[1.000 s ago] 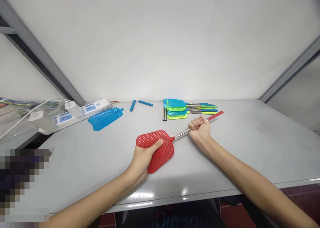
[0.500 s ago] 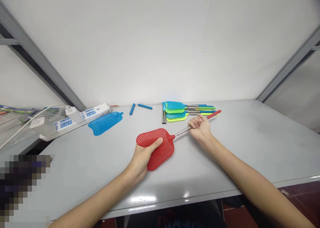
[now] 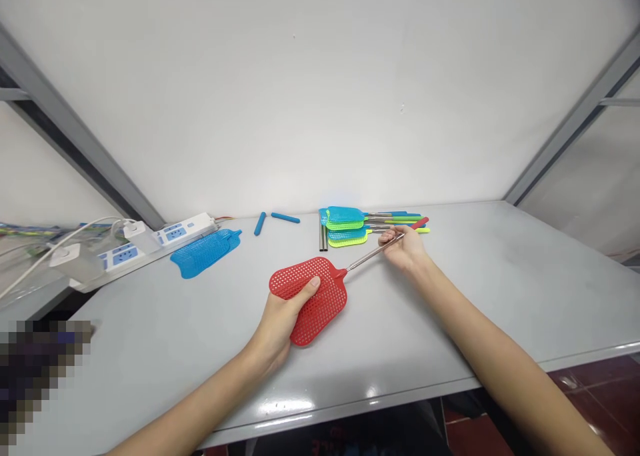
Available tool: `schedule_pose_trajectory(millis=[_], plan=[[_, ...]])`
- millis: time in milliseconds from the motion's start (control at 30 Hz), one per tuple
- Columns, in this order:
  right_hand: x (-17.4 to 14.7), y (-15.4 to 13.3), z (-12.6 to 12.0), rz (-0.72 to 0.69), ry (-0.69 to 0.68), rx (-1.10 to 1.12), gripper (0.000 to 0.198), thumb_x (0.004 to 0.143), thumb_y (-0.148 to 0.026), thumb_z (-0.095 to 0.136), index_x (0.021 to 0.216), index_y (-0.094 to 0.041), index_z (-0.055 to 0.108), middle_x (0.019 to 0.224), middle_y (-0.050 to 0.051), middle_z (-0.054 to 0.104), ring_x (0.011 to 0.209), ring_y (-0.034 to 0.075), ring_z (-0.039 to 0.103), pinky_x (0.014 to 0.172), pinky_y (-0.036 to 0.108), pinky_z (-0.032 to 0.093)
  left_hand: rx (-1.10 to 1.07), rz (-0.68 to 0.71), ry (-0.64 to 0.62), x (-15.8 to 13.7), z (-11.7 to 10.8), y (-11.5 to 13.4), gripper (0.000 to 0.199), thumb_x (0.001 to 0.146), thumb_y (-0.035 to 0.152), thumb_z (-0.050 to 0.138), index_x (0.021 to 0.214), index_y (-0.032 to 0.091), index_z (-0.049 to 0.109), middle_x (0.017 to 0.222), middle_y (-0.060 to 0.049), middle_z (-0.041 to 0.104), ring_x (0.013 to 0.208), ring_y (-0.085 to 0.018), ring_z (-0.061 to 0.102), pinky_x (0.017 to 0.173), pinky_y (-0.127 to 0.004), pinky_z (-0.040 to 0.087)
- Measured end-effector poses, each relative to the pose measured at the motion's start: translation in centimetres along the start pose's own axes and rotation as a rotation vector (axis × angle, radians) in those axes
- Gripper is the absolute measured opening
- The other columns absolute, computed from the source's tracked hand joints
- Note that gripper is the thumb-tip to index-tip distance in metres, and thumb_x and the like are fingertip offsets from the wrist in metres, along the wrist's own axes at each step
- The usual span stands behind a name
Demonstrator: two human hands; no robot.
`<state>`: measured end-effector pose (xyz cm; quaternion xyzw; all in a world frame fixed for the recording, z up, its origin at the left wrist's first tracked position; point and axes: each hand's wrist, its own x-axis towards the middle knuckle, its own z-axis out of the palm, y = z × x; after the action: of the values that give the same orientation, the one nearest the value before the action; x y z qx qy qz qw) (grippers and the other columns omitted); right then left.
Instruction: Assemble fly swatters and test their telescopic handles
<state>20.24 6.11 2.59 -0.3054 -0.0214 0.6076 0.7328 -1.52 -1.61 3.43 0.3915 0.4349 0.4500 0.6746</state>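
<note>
Left hand and right hand hold a red plastic swatter full of holes

The left hand pinches the flat red part, with its thumb on top. The right hand curls around the thin silver metal rod, close to the red handle. The swatter is over the middle of the smooth grey surface. I can't tell if its bottom edge touches down. Behind it, by the white wall, lies a pile of blue and green plastic swatters. Two shiny metal tubes lie at the pile's left end. Further left are two blue sticks, then a flat blue plastic piece with holes next to a long white power strip.
</note>
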Motion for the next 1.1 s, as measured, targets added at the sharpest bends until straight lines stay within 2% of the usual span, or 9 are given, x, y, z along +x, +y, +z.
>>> schedule_pose_trajectory(millis=[133,333,533,667,800,933,1100], plan=[[0.9,-1.8,-0.4,-0.022,0.045,0.013,0.016,0.066,-0.005,0.03,0.059,-0.019,0.025,0.045,-0.006,0.028,0.033,0.005,0.03,0.03,0.016,0.032,0.008,-0.003,0.038,0.0,-0.1,0.0,0.038,0.065,0.031,0.059,0.099,0.015,0.056,0.102,-0.012,0.058,0.082,-0.021,0.058,0.074,-0.032,0.046],[2.0,-4.0,-1.2,-0.025,0.096,0.009,0.016,0.064,-0.006,0.031,0.059,-0.019,0.026,0.043,-0.007,0.027,0.032,0.006,0.03,0.029,0.018,0.031,-0.014,0.001,-0.008,0.0,-0.2,0.0,0.036,0.064,0.031,0.06,0.097,0.014,0.057,0.101,-0.012,0.059,0.083,-0.021,0.058,0.073,-0.031,0.046],[2.7,-5.4,-1.8,-0.016,0.123,0.005,0.012,0.065,-0.01,0.03,0.059,-0.019,0.026,0.042,-0.006,0.029,0.03,0.007,0.031,0.029,0.02,0.03,-0.017,-0.02,-0.005,0.1,-0.4,0.0,0.037,0.062,0.03,0.062,0.096,0.015,0.058,0.093,-0.011,0.062,0.078,-0.02,0.06,0.073,-0.031,0.046],[2.8,-6.4,-2.1,-0.04,0.15,0.026,0.013,0.066,-0.009,0.029,0.058,-0.019,0.025,0.04,-0.007,0.027,0.028,0.007,0.029,0.028,0.019,0.029,-0.016,-0.025,-0.015,0.0,-0.4,-0.1,0.038,0.063,0.03,0.061,0.097,0.014,0.057,0.095,-0.012,0.061,0.081,-0.021,0.059,0.075,-0.031,0.046],[2.7,-6.8,-2.3,-0.042,0.159,0.054,0.015,0.065,-0.008,0.029,0.057,-0.019,0.023,0.037,-0.008,0.024,0.028,0.007,0.026,0.027,0.018,0.027,-0.011,-0.042,-0.032,-0.1,-0.3,0.0,0.038,0.065,0.031,0.06,0.099,0.015,0.057,0.096,-0.011,0.061,0.082,-0.021,0.059,0.074,-0.032,0.046],[2.6,-6.6,-2.3,-0.082,0.13,0.09,0.019,0.064,-0.009,0.029,0.054,-0.019,0.017,0.036,-0.009,0.017,0.026,0.005,0.017,0.025,0.017,0.021,-0.004,-0.027,-0.033,0.0,-0.4,0.2,0.036,0.063,0.031,0.061,0.096,0.015,0.058,0.098,-0.011,0.061,0.082,-0.021,0.059,0.075,-0.032,0.046],[2.6,-6.0,-2.4,-0.138,0.109,0.124,0.021,0.063,-0.011,0.03,0.053,-0.019,0.013,0.034,-0.009,0.016,0.025,0.005,0.016,0.024,0.017,0.019,0.001,-0.054,-0.014,0.3,-0.8,0.2,0.035,0.064,0.03,0.06,0.096,0.015,0.058,0.1,-0.012,0.06,0.082,-0.022,0.059,0.072,-0.031,0.048]])
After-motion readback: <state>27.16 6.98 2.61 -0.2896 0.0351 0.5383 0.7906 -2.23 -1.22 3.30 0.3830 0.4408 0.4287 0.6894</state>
